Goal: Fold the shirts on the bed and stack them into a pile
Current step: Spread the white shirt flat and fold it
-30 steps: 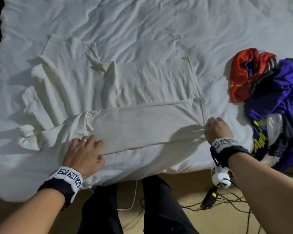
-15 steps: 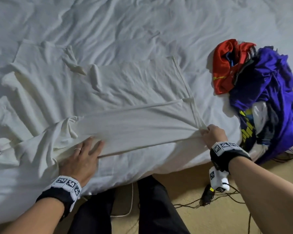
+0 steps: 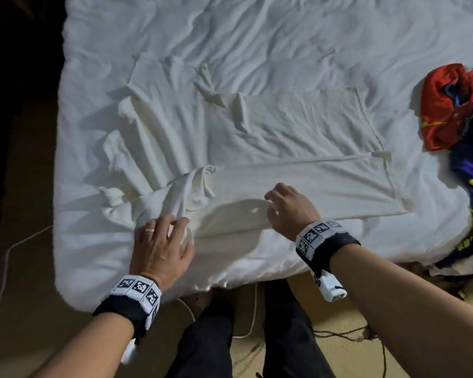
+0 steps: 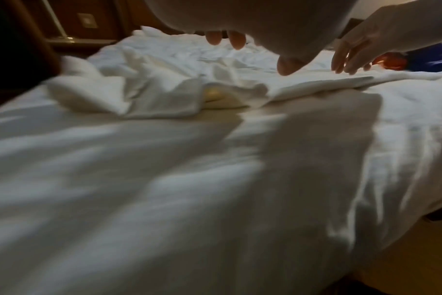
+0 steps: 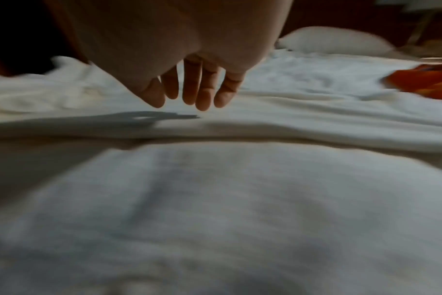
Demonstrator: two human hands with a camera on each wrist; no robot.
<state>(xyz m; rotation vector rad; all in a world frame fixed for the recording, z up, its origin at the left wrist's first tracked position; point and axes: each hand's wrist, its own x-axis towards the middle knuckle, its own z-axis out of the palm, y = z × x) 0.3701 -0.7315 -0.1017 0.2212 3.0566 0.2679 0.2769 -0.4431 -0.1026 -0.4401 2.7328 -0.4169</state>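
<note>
Head view: white shirt [image 3: 257, 148] is lying mid-frame on the bed [image 3: 284, 36], near strip folded over; left hand [image 3: 161, 246] is resting flat, empty, steadying bunched sleeve; right hand [image 3: 290, 211] is hovering loose, empty.
Left wrist: relaxed fingers [image 4: 236, 43] are hanging above sleeve.
Right wrist: fingers [image 5: 202, 87] are dangling over the fold.

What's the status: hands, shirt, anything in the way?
Left hand open, over the bunched sleeve end. Right hand open, above the fold. White shirt part-folded, near side turned over. Unfolded clothes heap off right, not blocking.
</note>
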